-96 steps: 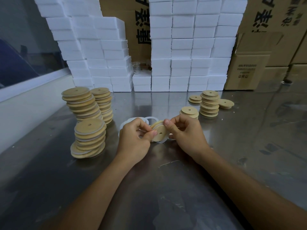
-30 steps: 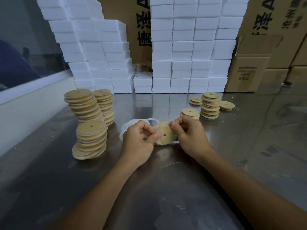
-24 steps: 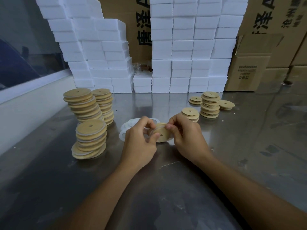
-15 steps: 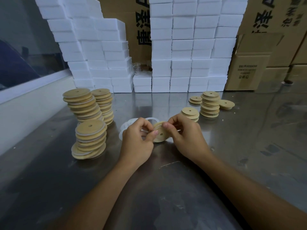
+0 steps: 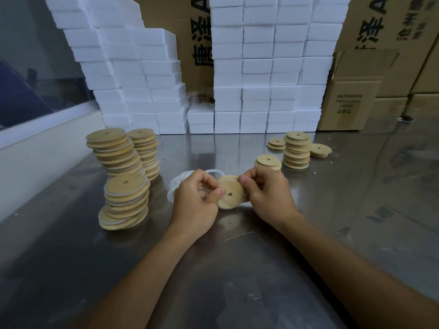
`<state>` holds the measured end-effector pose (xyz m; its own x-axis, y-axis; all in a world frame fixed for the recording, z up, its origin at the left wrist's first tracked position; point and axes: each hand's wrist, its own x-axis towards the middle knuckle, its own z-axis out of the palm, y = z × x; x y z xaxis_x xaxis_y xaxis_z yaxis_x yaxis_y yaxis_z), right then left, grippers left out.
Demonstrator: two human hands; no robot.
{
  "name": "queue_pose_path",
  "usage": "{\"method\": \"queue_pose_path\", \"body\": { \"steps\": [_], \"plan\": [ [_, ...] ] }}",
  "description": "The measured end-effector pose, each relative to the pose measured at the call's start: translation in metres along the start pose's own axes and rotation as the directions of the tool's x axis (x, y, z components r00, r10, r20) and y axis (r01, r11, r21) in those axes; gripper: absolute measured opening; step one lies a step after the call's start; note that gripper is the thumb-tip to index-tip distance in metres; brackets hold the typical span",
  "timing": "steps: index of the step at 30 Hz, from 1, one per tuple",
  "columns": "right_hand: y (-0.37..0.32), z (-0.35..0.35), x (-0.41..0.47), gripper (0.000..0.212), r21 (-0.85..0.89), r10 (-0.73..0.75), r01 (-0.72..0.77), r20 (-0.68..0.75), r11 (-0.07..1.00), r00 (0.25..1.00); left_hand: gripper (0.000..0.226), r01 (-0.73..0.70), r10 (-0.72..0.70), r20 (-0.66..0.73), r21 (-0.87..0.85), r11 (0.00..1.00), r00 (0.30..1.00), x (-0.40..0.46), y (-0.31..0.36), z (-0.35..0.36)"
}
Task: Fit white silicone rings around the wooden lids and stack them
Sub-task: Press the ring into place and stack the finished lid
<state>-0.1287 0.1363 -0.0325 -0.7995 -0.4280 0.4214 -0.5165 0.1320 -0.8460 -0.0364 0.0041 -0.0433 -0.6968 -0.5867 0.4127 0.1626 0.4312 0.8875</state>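
A round wooden lid with a small centre hole is held tilted just above the steel table, its flat face toward me. My left hand pinches its left edge with thumb and fingers. My right hand pinches its upper right edge. A thin white silicone ring shows along the lid's lower rim. Loose white rings lie on the table behind my left hand. Leaning stacks of ringed lids stand at the left. Plain lids are stacked at the right.
A wall of white foam boxes lines the back of the table, with brown cartons to its right. Single lids lie flat near the right stack. A pale ledge runs along the left edge.
The lid has turned in my fingers, its face tipping more toward me. Both hands stayed in place, shifting their pinch around the rim.
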Motion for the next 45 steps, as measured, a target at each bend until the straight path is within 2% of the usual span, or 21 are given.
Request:
{"method": "queue_pose_path", "body": {
  "steps": [8, 13, 15, 18, 21, 26, 36, 41, 45],
  "plan": [
    [0.003, -0.001, 0.000, 0.024, 0.078, 0.050, -0.057, 0.096, 0.995, 0.994, 0.032, 0.057, -0.058, -0.034, -0.034, 0.998, 0.998, -0.001, -0.001, -0.002],
    [0.003, -0.001, 0.002, 0.022, 0.076, 0.060, -0.066, 0.073, 0.995, 0.995, 0.029, 0.029, -0.029, 0.006, -0.012, 0.999, 1.000, -0.003, 0.000, -0.001],
    [0.003, -0.002, 0.001, 0.019, 0.043, 0.013, -0.015, 0.036, 0.999, 0.999, 0.029, 0.018, -0.018, 0.037, 0.001, 1.000, 0.999, -0.003, 0.000, 0.000],
    [-0.001, -0.003, -0.003, 0.014, -0.068, -0.132, 0.131, -0.010, 0.989, 0.991, 0.031, -0.018, 0.017, 0.027, 0.043, 0.999, 0.999, -0.003, 0.000, 0.001],
    [-0.006, -0.001, -0.006, 0.013, -0.147, -0.262, 0.263, 0.025, 0.954, 0.965, 0.032, -0.097, 0.098, -0.008, 0.079, 0.992, 0.995, -0.003, 0.001, 0.000],
    [-0.008, -0.001, -0.008, 0.014, -0.146, -0.317, 0.323, 0.061, 0.935, 0.946, 0.039, -0.112, 0.114, -0.016, 0.074, 0.991, 0.993, -0.003, 0.002, -0.001],
    [-0.005, 0.000, -0.007, 0.008, -0.094, -0.292, 0.300, 0.087, 0.949, 0.952, 0.031, -0.088, 0.090, -0.018, 0.083, 0.993, 0.996, -0.003, 0.004, -0.002],
    [-0.003, -0.001, -0.004, 0.013, -0.059, -0.182, 0.184, 0.035, 0.981, 0.983, 0.028, -0.082, 0.081, 0.009, 0.090, 0.993, 0.997, -0.004, 0.005, 0.000],
    [-0.004, -0.003, -0.003, 0.011, 0.025, -0.081, 0.079, 0.047, 0.997, 0.996, 0.029, -0.085, 0.085, 0.006, 0.117, 0.990, 0.996, -0.005, 0.007, 0.001]
  ]
}}
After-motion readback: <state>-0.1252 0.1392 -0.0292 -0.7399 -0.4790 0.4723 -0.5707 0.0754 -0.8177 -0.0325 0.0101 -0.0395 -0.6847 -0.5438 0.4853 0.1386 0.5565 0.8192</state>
